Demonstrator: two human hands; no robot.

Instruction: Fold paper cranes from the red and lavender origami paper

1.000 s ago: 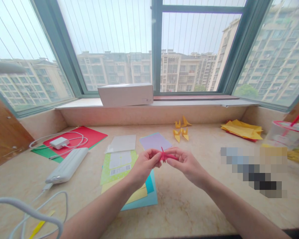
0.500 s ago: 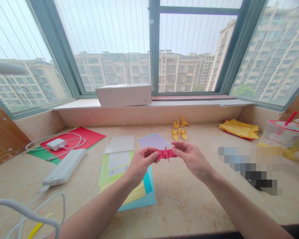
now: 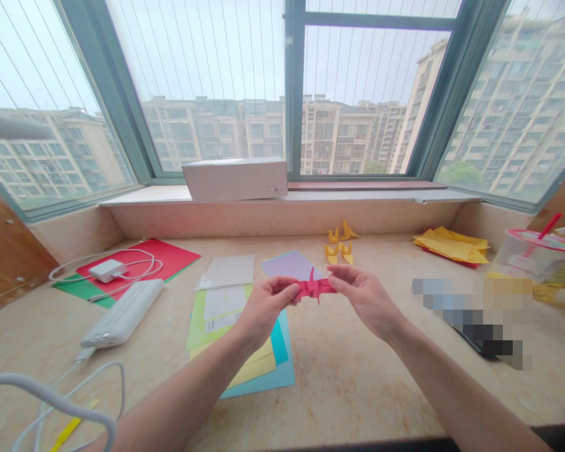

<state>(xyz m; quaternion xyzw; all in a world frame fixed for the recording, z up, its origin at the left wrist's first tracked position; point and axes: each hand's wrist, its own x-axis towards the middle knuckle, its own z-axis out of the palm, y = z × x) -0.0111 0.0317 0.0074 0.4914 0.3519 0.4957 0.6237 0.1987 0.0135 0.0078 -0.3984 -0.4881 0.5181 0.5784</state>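
Forearms (image 3: pixel 183 383) slant in from the lower edge and converge mid-frame. Left hand (image 3: pixel 270 301) pinches one end of the pink folded paper (image 3: pixel 314 287), thumb on top, fingers curled behind; right hand (image 3: pixel 367 298) grips the other end between thumb and fingers, index extended above it. Paper sits between the hands, nearer than the yellow folded birds (image 3: pixel 331 253), thin points projecting up and down at its centre. Barcode (image 3: pixel 215 325) on green packet (image 3: pixel 196 326): illegible at this size. White box (image 3: pixel 235 180): small marks, unreadable. Dark object (image 3: pixel 487 356) mostly pixelated; thick white cable (image 3: pixel 56 396) cut off at left edge.
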